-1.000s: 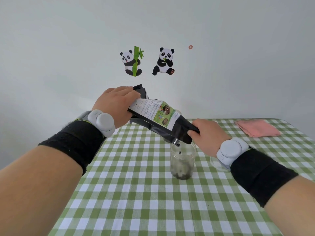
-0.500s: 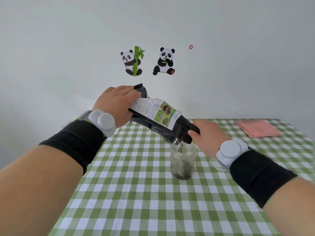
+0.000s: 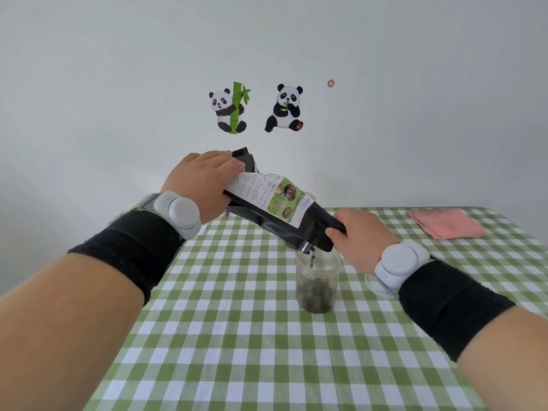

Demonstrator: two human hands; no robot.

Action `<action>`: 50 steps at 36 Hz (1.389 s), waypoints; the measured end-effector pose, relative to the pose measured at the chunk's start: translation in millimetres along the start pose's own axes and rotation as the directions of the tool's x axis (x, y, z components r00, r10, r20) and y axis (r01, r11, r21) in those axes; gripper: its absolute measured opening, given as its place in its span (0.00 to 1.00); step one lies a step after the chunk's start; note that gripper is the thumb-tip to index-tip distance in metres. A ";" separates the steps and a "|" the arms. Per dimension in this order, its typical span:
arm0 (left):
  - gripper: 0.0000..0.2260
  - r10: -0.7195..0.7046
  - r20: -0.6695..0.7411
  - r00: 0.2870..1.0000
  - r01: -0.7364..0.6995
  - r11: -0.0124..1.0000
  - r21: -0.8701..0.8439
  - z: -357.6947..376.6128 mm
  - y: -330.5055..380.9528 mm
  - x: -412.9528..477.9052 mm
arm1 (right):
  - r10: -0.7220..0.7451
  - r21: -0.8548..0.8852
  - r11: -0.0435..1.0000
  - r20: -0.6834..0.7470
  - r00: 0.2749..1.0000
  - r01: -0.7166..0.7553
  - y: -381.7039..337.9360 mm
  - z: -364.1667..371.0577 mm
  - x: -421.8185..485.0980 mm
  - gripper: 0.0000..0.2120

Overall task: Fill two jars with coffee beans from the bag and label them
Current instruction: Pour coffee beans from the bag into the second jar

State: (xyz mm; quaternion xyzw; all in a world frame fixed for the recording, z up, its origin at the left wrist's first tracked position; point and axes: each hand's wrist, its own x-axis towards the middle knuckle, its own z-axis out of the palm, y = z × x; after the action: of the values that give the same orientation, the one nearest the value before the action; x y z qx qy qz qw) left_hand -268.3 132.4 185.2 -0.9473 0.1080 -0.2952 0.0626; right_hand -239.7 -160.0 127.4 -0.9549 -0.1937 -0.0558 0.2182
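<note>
The table is covered with a green-and-white checked cloth and stands right against a plain, pale wall. Stuck on that wall are two panda stickers, one hugging a bamboo stalk and one sitting and chewing a leaf, with a tiny pink flower sticker off to the right of them. A folded pink cloth lies flat near the far right corner of the table, well apart from everything else.

Near the middle of the table a clear jar stands upright with no lid on. Dark coffee beans fill its lower part, and a few are dropping in at the mouth. Above it a black bag with a white and green label is held tilted, its open zip corner just over the jar's rim. The left hand grips the raised bottom end of the bag, fingers wrapped over it. The right hand pinches the lower, open end beside the jar.

Each forearm wears a black band with a grey, rounded device at the wrist. A clear curved edge shows on the cloth beneath the right wrist; I cannot tell what it is.
</note>
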 end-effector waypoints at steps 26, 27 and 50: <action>0.23 -0.017 0.011 1.000 0.017 1.000 0.001 4.8 -5.3 -2.8 | -0.006 -0.023 1.000 0.008 1.000 0.006 -0.4 -0.7 1.3 0.11; 0.23 -0.019 0.007 1.000 0.019 1.000 0.001 4.9 -5.5 -2.8 | -0.009 -0.026 1.000 0.000 1.000 0.009 -0.6 -0.9 1.5 0.11; 0.22 0.008 -0.008 1.000 -0.008 1.000 0.003 0.7 -1.5 -1.1 | 0.006 -0.010 1.000 0.007 1.000 -0.006 0.8 0.5 -2.8 0.13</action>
State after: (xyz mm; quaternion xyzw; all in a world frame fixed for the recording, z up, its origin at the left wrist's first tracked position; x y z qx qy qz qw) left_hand -268.5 134.2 184.3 -0.9456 0.1115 -0.2989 0.0647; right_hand -241.9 -161.4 126.1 -0.9567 -0.1915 -0.0526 0.2129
